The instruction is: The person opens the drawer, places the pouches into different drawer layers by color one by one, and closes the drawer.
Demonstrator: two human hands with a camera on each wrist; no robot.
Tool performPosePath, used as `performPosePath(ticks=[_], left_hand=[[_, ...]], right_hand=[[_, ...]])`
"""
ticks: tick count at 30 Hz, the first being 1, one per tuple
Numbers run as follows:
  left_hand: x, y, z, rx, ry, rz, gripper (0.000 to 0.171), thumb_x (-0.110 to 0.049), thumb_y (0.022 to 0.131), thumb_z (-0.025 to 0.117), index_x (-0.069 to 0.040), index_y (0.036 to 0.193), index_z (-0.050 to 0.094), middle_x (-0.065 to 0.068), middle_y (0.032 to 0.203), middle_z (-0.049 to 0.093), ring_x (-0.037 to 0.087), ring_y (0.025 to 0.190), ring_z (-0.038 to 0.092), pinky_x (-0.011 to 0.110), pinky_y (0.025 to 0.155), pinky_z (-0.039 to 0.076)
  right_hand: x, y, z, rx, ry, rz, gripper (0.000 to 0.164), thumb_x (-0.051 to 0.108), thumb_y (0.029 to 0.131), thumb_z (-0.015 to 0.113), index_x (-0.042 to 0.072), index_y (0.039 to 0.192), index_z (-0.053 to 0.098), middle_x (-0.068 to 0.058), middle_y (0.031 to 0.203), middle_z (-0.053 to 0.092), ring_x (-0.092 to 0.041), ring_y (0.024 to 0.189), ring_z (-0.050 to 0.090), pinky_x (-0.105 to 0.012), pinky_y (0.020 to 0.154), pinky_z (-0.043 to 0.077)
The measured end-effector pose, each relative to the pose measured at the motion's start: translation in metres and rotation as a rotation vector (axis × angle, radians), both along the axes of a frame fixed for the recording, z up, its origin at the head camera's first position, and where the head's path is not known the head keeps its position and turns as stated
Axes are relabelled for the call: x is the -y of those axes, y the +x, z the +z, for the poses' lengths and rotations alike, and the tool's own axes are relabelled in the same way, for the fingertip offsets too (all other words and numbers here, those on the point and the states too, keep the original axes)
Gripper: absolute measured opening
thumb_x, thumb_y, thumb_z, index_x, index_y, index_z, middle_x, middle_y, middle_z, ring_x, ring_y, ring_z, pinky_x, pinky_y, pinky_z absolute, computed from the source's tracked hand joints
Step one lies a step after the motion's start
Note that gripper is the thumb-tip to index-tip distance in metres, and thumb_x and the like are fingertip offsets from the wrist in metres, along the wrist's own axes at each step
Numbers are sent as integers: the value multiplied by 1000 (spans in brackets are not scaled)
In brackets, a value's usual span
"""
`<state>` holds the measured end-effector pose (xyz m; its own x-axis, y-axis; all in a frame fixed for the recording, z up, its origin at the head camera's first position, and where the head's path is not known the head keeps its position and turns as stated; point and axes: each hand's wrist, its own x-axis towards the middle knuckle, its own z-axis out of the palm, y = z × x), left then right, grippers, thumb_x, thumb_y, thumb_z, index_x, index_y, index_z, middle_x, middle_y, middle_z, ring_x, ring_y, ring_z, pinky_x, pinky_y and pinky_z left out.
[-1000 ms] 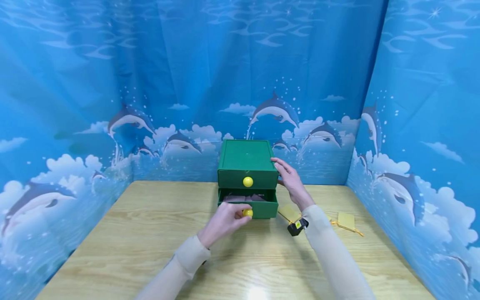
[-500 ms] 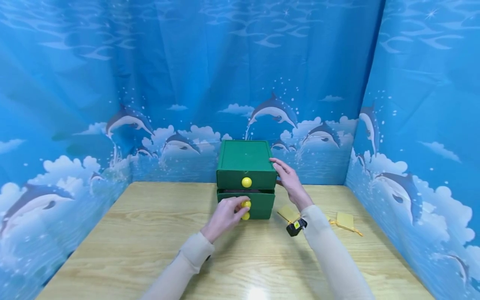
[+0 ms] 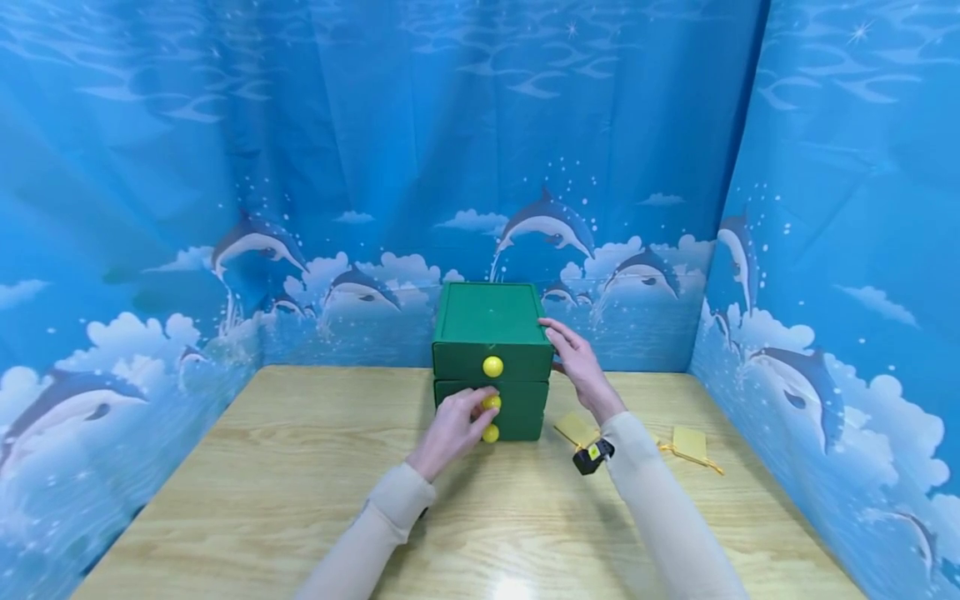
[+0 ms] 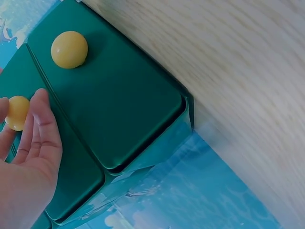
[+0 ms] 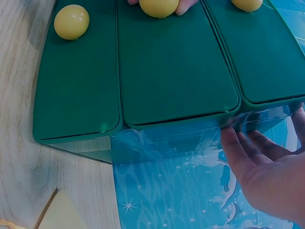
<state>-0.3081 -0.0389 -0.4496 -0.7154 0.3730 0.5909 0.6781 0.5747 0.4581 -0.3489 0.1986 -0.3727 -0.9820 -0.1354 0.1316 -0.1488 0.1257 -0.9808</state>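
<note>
Cabinet [image 3: 495,312], green and three drawers high, stands at the far middle of the table [image 3: 262,475], its front facing the near side, with a yellow ball-shaped knob on each drawer. The person's left hand [image 3: 450,425] reaches in from the near left, and its grip pinches the middle knob [image 4: 18,114] between thumb and fingertips, the other fingers bent beside it. The top knob [image 3: 492,367] sits just above that hand and the bottom knob [image 3: 490,433] just below it, neither being touched. The top drawer [image 5: 267,62], middle drawer [image 5: 178,71] and bottom drawer [image 5: 81,86] all sit level at the front, with only narrow dark seams between them. The right hand [image 3: 585,371] comes from the near right, its grip released and grasping nothing, with fingertips resting against the cabinet's right side and one finger at the upper right edge. That side looks glossy in the right wrist view, as if covered by a creased clear layer. On the table to the right of the cabinet lie flat yellow pouches: a left pouch [image 3: 576,429] near the cabinet, just beside the black wrist camera [image 3: 592,457], and a right pouch [image 3: 690,442] past the right sleeve [image 3: 660,508], with an orange-yellow drawstring [image 3: 708,465] along its near edge. A blue curtain [image 3: 375,167] printed with dolphins and clouds hangs beyond the table's far edge and along both sides
</note>
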Motion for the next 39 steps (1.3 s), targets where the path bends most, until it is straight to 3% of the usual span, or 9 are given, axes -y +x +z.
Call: performPosePath(ticks=[9,16,26,33,39], left_hand=[[-1,-5,0,-48,11,12,24,-17,91,71,-12,114,70,-1,81,66,6,68,59,20,62,50],[0,-6,2,-34,-7,9,23,-19,93,69,-14,115,69,-3,83,65,5,69,58,19,62,49],[2,-4,-1,-65,-146,36,24,-24,98,62,-18,121,63,-8,81,64,3,63,51,19,59,46],[5,-1,1,-73,-124,1,26,-19,93,68,-17,120,66,-6,79,70,-1,61,57,14,58,48],[7,1,8,-72,-17,-19,15,-16,94,67,-16,108,72,-11,69,64,-3,52,48,14,51,44]], right_hand=[[1,-1,4,-7,-4,-1,51,50,102,44,28,147,44,3,161,27,-30,147,28,-57,113,34],[1,-1,4,-3,-3,-7,51,51,101,45,28,147,45,2,161,28,-30,146,31,-56,111,36],[3,7,6,7,-6,5,50,49,102,43,29,149,43,3,162,27,-30,147,29,-56,113,34],[7,19,11,-42,24,-18,50,39,107,34,23,155,32,-3,163,24,-34,145,32,-56,111,37],[4,8,-10,-119,-17,-134,44,38,106,42,18,145,47,-10,146,47,-28,130,49,-47,101,49]])
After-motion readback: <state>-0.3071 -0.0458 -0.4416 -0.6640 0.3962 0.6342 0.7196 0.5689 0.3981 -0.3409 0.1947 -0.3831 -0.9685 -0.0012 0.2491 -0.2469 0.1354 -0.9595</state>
